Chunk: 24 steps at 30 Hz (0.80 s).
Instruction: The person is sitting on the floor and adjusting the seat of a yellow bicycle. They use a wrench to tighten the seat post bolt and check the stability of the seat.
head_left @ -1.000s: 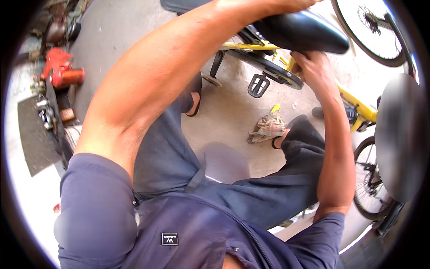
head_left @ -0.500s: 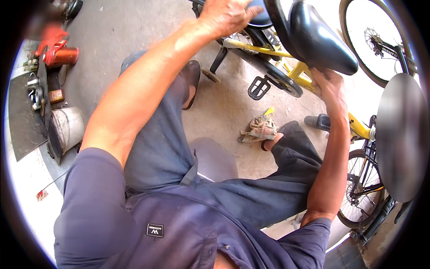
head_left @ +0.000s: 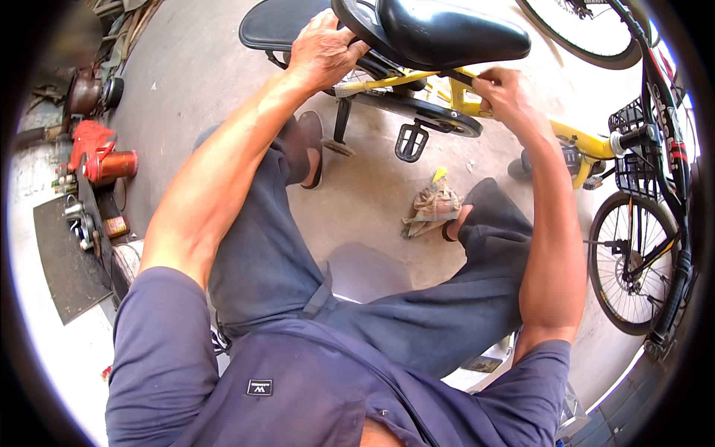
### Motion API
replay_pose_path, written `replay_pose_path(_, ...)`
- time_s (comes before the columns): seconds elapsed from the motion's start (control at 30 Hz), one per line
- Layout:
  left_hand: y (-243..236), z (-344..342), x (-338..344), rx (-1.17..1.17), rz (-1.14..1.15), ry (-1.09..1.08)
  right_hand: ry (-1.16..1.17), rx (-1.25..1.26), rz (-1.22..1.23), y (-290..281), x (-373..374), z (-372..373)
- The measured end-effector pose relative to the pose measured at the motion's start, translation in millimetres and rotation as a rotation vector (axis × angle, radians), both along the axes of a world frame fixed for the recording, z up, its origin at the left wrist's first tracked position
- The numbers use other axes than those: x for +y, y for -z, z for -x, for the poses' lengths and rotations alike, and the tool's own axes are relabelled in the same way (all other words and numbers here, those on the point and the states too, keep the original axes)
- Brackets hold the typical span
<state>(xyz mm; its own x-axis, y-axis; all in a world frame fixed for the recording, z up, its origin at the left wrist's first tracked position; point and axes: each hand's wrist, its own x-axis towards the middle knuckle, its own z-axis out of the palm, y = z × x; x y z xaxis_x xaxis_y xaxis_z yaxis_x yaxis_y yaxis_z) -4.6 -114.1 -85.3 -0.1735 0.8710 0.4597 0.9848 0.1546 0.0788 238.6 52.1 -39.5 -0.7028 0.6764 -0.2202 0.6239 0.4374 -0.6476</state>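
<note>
A yellow bicycle [head_left: 573, 137] stands in front of me, with a glossy black saddle [head_left: 450, 33]. My left hand [head_left: 324, 52] is closed around the saddle's curved black backrest [head_left: 359, 24], beside the padded black rear seat [head_left: 279, 26]; some of its fingertips are hidden. Below the saddle's nose, my right hand [head_left: 514, 100] has its fingers curled round a slim dark bar [head_left: 457, 75] by the yellow frame. Part of the bar is hidden by the hand, and its exact kind cannot be made out. A black pedal [head_left: 411, 141] hangs below.
A crumpled rag [head_left: 433, 205] lies by my right foot. Another bicycle with a black basket [head_left: 633, 167] and spoked wheel [head_left: 633, 261] stands at the right. A further wheel [head_left: 585, 30] is at the upper right. An orange-red tool [head_left: 112, 164] and metal parts crowd the left side.
The view has shifted, so the yellow bicycle sits further left. My left hand has gone from the rear seat to the backrest. A dark bar now shows at my right hand.
</note>
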Motion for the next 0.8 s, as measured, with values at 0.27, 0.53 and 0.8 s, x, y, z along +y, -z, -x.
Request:
replay_pose_path(0.27, -18.7, -13.8, 23.9, -0.205, 0.293, -0.187, 0.274, -0.089, 0.185, 0.0, -2.0, 4.6)
replay_pose_path(0.53, -44.4, -10.3, 48.6, -0.624, 0.208, -0.093, 0.479, 0.223, 0.526, 7.5, -23.8, -3.3)
replay_pose_path(0.8, -37.7, -11.4, 62.4, -0.692, 0.273, -0.05, 0.594, 0.427, 0.502, 26.6, -37.1, -9.9)
